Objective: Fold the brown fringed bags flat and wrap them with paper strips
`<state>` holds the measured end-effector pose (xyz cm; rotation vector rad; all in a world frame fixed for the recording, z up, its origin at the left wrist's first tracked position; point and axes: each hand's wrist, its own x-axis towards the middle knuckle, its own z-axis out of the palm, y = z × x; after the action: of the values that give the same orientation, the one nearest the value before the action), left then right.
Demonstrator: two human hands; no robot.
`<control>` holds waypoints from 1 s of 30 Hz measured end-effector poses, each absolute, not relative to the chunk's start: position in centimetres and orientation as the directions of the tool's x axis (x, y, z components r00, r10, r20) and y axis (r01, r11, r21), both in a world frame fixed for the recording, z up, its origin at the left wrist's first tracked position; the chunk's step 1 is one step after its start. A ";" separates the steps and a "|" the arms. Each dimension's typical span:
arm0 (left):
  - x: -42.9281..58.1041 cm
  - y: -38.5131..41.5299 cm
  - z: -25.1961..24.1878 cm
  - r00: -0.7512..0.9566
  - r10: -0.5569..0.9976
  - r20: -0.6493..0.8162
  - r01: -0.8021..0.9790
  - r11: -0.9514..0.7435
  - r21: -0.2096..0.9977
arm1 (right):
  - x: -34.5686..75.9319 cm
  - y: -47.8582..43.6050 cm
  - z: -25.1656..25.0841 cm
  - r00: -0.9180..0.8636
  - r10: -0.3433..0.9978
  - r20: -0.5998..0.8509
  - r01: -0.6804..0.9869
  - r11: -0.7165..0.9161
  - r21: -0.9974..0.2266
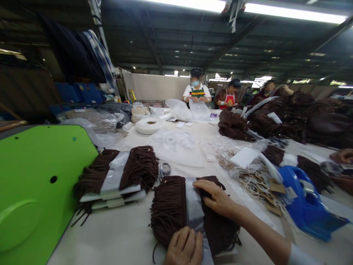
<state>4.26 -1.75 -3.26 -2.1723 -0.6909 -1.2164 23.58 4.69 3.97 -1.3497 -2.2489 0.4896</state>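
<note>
On the white table (pixel 91 239) in front of me lies a dark brown fringed piece (pixel 168 206) with a pale, glossy band (pixel 193 202) across its middle. My left hand (pixel 184 247) rests on the near edge of the piece and band, its fingers side by side and bent. Flat over the right half is my right hand (pixel 216 197), fingers stretched out, with the fingertips by the band's upper end. A stack of similar fringed pieces (pixel 142 167) with white sheets between them sits to the left.
A green panel (pixel 35 176) stands at the left, a blue tape dispenser (pixel 306 206) at the right. Beyond are tags with strings (pixel 261 187), a white roll (pixel 150 125), plastic bags (pixel 176 141) and brown bags (pixel 234 125). Several people work across the table; another person's hand (pixel 343 156) shows far right.
</note>
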 end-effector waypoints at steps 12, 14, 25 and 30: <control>2.9 -2.9 -1.7 0.589 0.293 0.753 0.554 -0.825 -0.112 | 22.9 -8.0 1.9 -0.348 0.733 0.584 0.671 0.630 -0.391; 2.8 -3.0 -1.7 0.603 0.319 0.731 0.554 -0.827 -0.096 | 22.1 -10.5 -0.2 -0.303 0.719 0.625 0.692 0.617 -0.374; 1.9 -2.9 -1.0 0.663 0.308 0.682 0.465 -0.884 -0.054 | 17.6 -11.6 -4.6 -0.244 0.621 0.745 0.768 0.593 -0.243; 2.0 -3.3 -0.7 0.632 0.252 0.733 0.419 -0.907 -0.049 | 18.7 -12.2 -4.2 -0.192 0.599 0.777 0.796 0.558 -0.233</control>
<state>1.98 -3.28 -0.74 -2.6387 -0.5506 -1.1359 18.72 -12.16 -4.22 -1.1331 -1.8956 -0.2769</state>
